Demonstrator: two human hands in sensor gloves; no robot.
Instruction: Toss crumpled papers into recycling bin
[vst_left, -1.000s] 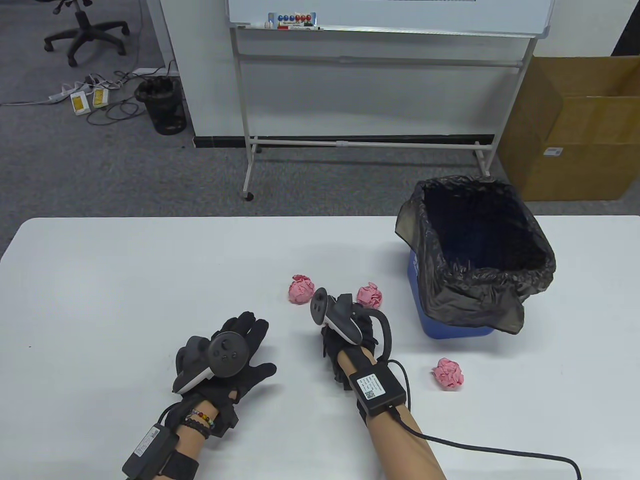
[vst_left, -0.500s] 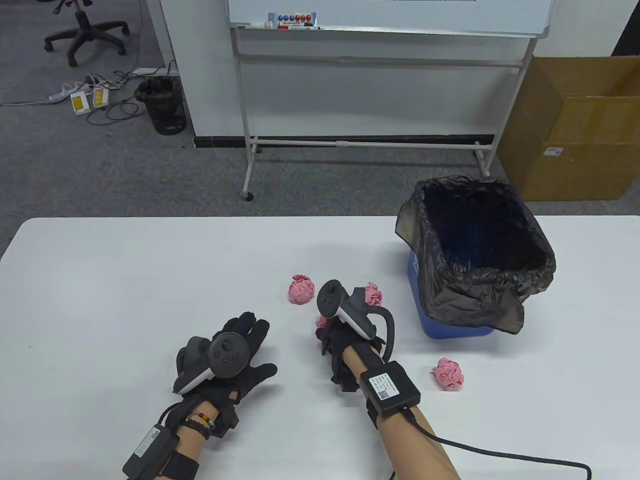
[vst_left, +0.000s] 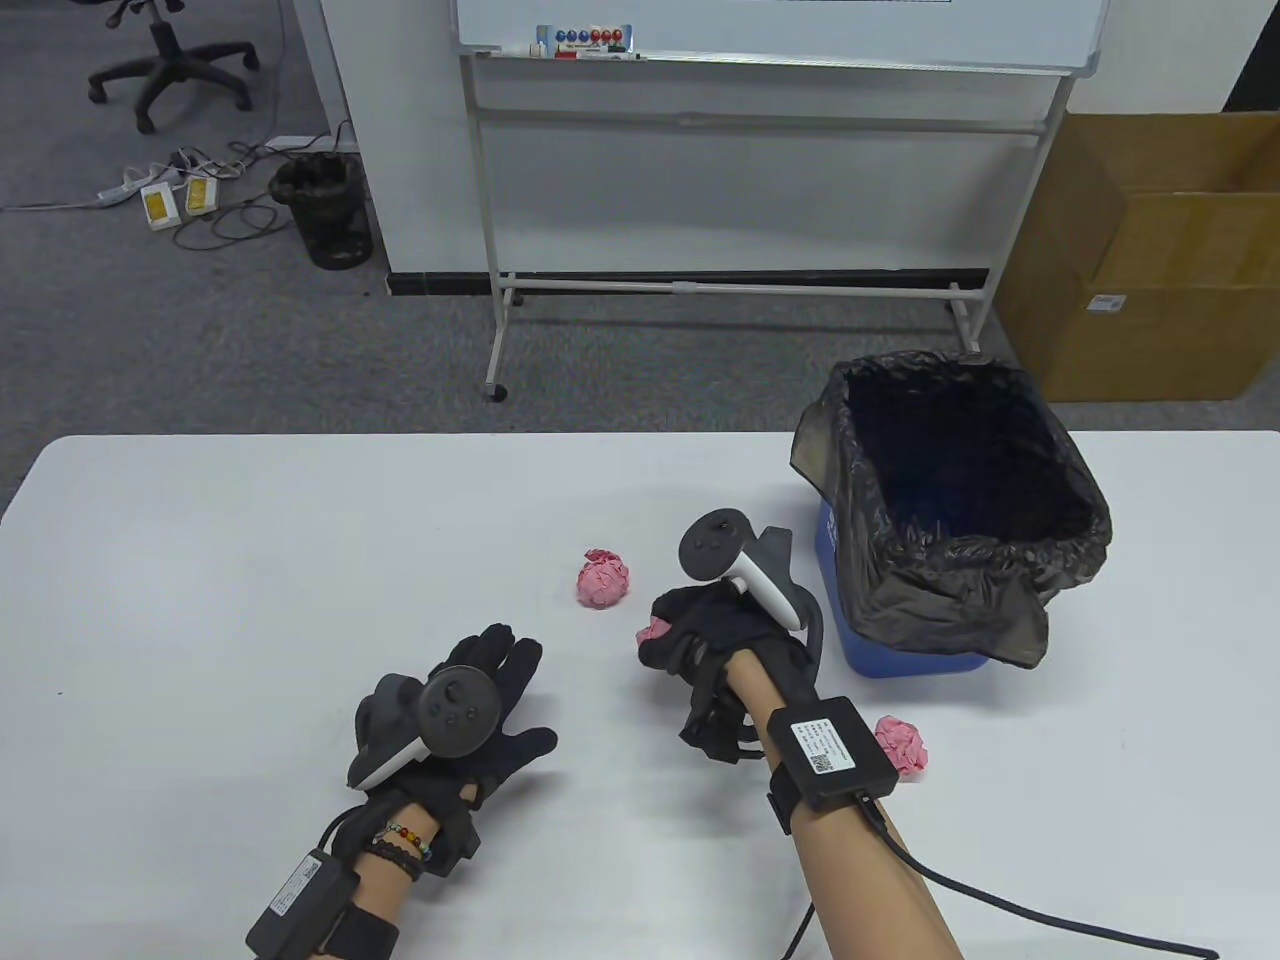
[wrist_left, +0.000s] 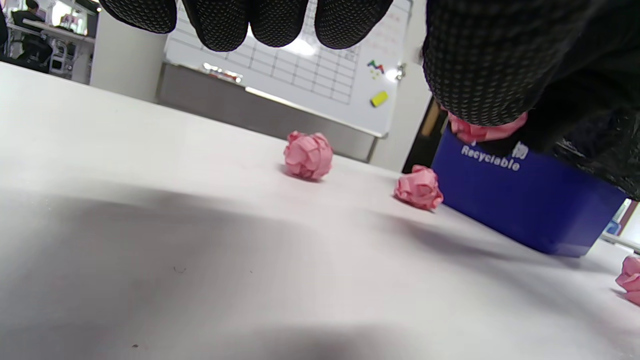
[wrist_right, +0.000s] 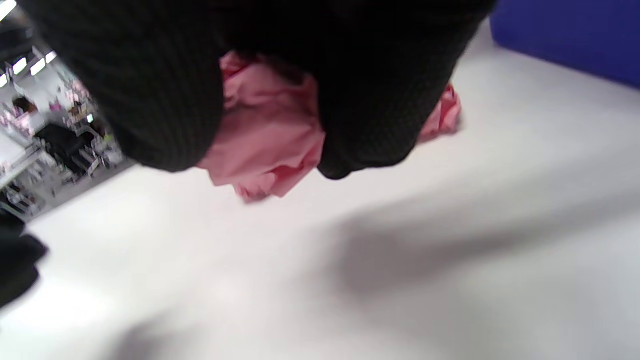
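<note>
Crumpled paper (vst_left: 655, 632) (a pink ball) is gripped in the right hand (vst_left: 712, 632), fingers curled shut around it, with just a bit of pink poking out on the left side. In the right wrist view it's seen tucked under the gloved fingers (wrist_right: 365, 125). The hand is held just above the desk (vst_left: 250, 560), and the recycling bin (vst_left: 955, 520) with its black bag sits close by, to the right and a little further back, so the toss is probably a short lift up and over the near rim. The right hand is clearly the nearer one. The left hand (vst_left: 465, 715) is laid flat and open on the desk, holding nothing. Three more balls are left on the desk: one (vst_left: 603, 580) left of the right hand, one (wrist_left: 419, 187) in front of the bin, one (vst_left: 903, 744) by the right forearm.
</note>
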